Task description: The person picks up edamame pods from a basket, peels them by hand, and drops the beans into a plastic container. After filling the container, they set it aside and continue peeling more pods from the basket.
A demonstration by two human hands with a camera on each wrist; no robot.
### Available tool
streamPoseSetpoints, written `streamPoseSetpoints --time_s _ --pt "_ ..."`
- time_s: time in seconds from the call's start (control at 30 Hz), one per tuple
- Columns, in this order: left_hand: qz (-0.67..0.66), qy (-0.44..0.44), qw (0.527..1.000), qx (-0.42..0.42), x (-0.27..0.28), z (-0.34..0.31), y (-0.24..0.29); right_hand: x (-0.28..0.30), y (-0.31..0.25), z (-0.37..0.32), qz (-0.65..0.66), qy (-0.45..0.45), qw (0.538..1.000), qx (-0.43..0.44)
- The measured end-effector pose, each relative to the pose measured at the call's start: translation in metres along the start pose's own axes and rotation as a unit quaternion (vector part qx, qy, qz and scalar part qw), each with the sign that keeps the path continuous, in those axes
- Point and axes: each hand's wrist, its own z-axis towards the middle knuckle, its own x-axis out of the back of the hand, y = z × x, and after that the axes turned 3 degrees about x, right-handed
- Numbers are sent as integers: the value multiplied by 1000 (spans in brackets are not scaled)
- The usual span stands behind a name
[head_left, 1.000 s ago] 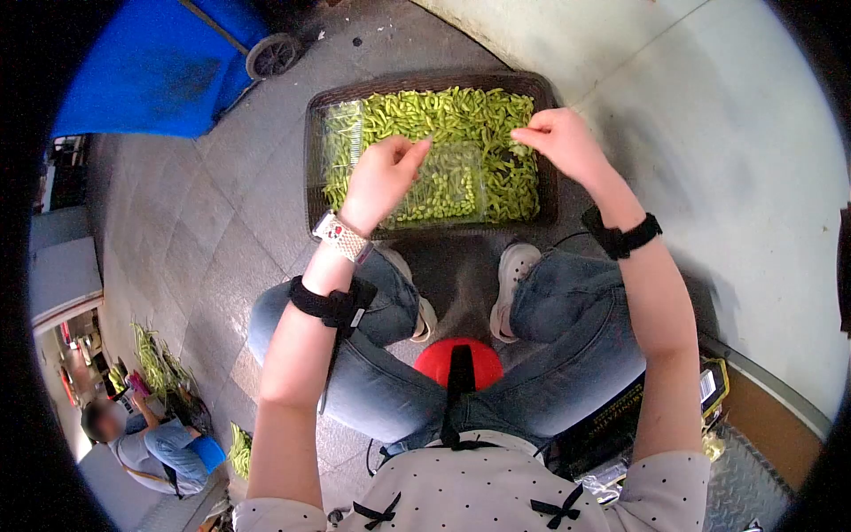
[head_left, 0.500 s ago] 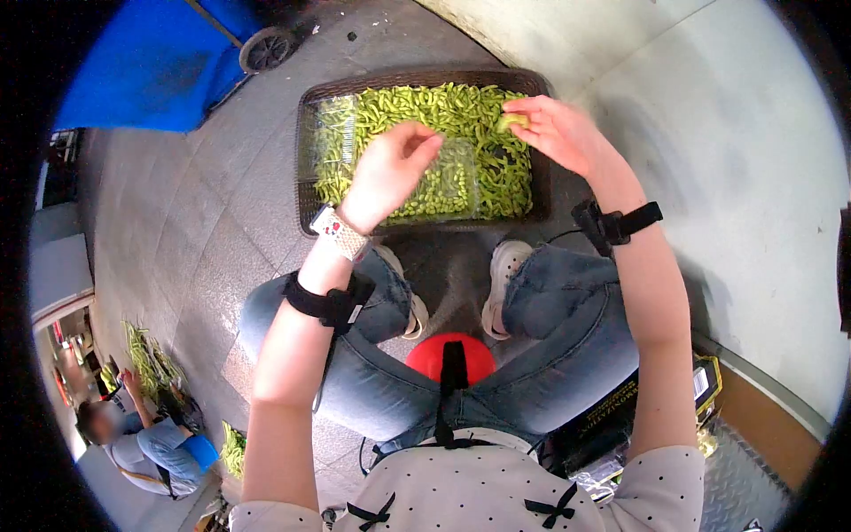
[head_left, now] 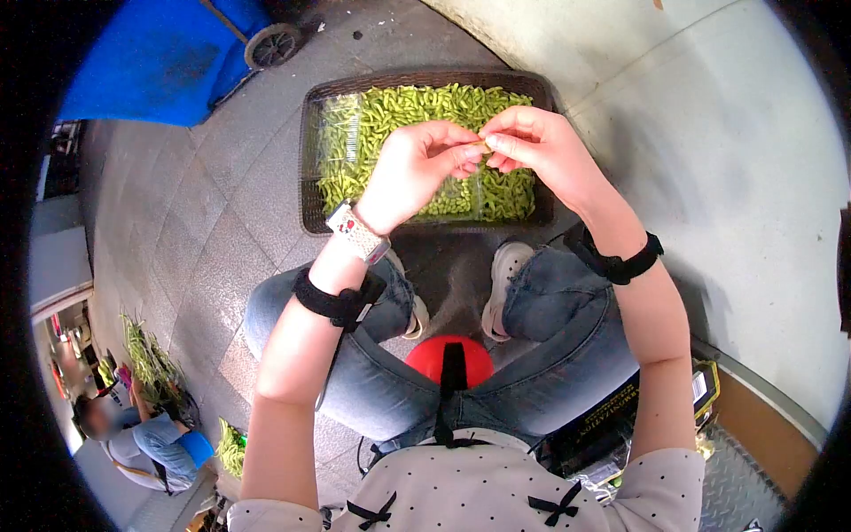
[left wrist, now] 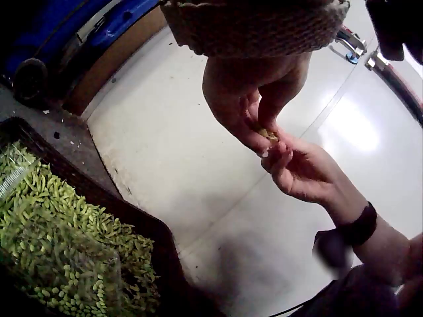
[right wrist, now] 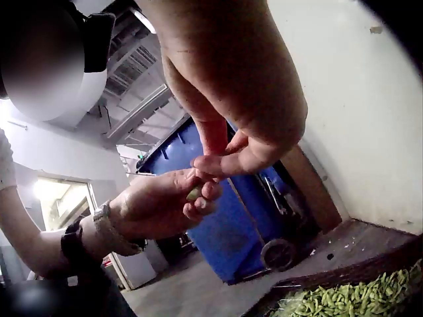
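Observation:
Above a dark woven tray (head_left: 308, 199) my two hands meet at their fingertips. Between them is a small green edamame pod (left wrist: 268, 135), mostly covered by fingers. My left hand (head_left: 417, 168), with a watch on its wrist, pinches one side of the pod. My right hand (head_left: 545, 146) pinches the other side with thumb and fingers. Green edamame pods (head_left: 417, 96) fill much of the tray below. In the left wrist view, shelled beans (left wrist: 74, 284) lie in a clear plastic box (left wrist: 114, 267) among the pods.
A pale wall (head_left: 709, 160) runs along the right. At the far left stands a blue wheeled bin (head_left: 151, 66). Another person (head_left: 160, 443) sits at lower left near a heap of stalks (head_left: 151, 355). A black box (head_left: 598, 421) is beside my right leg.
My right hand lifted a pod from the right side of the tray and moved it left. My left hand moved right, and the hands, apart before, now meet at the pod.

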Motion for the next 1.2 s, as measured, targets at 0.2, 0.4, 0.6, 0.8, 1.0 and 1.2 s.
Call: streamPoseSetpoints --time_s 0.2,0.4,0.6,0.8,1.0,1.2 --pt "30 10 999 12 -5 2 1 5 4 0 -11 -8 1000 7" --pt "-66 -16 998 20 -8 2 4 10 -4 -5 26 -18 1000 3" --pt "-165 -63 982 64 -7 1 10 13 -7 -8 17 -28 999 39" --pt "-226 -100 965 88 -7 2 11 17 -8 -9 -1 -9 999 45" --pt "-252 -102 953 134 -5 2 12 22 -1 -7 2 10 1000 26" --pt "-58 -59 988 128 -5 3 -3 41 18 4 -38 14 998 -50"
